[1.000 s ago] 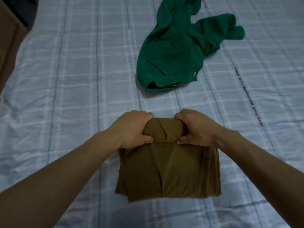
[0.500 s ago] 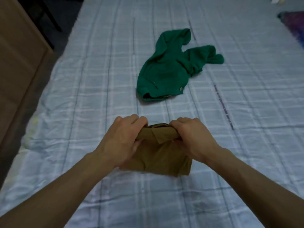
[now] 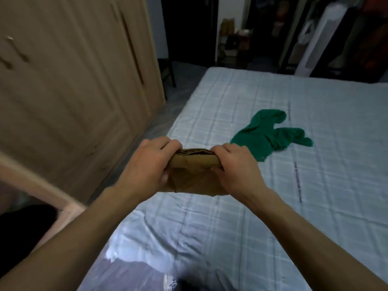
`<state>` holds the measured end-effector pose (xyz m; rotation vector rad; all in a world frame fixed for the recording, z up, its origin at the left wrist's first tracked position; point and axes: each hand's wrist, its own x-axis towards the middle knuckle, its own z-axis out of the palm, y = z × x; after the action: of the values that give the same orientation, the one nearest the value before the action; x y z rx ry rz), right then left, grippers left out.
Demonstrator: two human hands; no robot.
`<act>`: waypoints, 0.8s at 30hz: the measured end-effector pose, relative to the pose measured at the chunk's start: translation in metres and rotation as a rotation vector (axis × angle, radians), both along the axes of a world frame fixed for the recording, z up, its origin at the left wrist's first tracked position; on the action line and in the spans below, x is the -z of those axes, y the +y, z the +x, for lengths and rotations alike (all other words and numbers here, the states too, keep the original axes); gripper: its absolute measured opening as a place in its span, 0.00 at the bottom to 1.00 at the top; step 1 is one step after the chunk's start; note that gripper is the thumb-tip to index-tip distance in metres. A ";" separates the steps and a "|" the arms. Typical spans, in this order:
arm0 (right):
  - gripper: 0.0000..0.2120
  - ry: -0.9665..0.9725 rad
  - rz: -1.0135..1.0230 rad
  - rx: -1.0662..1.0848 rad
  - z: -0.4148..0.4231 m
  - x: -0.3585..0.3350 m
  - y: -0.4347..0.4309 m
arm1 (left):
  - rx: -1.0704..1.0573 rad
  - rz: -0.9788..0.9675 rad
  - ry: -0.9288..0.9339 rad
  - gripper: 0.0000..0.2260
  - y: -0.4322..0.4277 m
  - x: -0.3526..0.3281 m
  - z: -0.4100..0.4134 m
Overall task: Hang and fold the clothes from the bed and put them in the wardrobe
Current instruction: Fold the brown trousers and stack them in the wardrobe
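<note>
both hands on the folded brown shirt [image 3: 195, 177]. left hand [image 3: 147, 164] grips its left end, right hand [image 3: 237, 166] grips its right end, fingers curled over the top edge, thumbs on the near face. the layered fold edges show between the knuckles. the bundle hangs below the hands over the bed [image 3: 210, 238]; can't tell if its lower edge touches the sheet.

step in hand, as i read it: carry the folded piece to the wardrobe [image 3: 73, 80], off to the left of the left hand. to do it well: hold even tension on both ends so the layers don't slide, carry it level, get a palm under it before one hand lets go. the doors look closed, so one hand will have to free up; a loose bundle would unfold then.

beyond the right hand, a green top [image 3: 266, 137] lies crumpled on the bed, unfolded, well apart from the brown one.

containers: wardrobe contents not visible. far past the bed, a dark alcove with things inside, too dim to tell.
</note>
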<state>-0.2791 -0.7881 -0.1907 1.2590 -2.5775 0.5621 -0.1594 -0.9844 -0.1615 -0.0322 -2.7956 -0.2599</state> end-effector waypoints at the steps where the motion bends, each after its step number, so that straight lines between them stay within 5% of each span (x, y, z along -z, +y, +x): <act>1: 0.10 0.003 0.015 -0.046 0.013 -0.015 -0.012 | -0.039 -0.013 -0.007 0.17 -0.007 -0.014 0.020; 10: 0.15 0.127 0.097 -0.446 0.118 -0.090 -0.127 | -0.395 0.003 0.063 0.16 -0.067 -0.064 0.191; 24: 0.15 0.183 0.132 -0.950 0.372 -0.083 -0.335 | -0.938 -0.059 0.060 0.22 -0.171 -0.036 0.484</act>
<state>0.0928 -1.1235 -0.1078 2.4285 -1.7608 0.3796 0.3250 -1.1553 -0.1259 1.1804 -2.4311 0.0615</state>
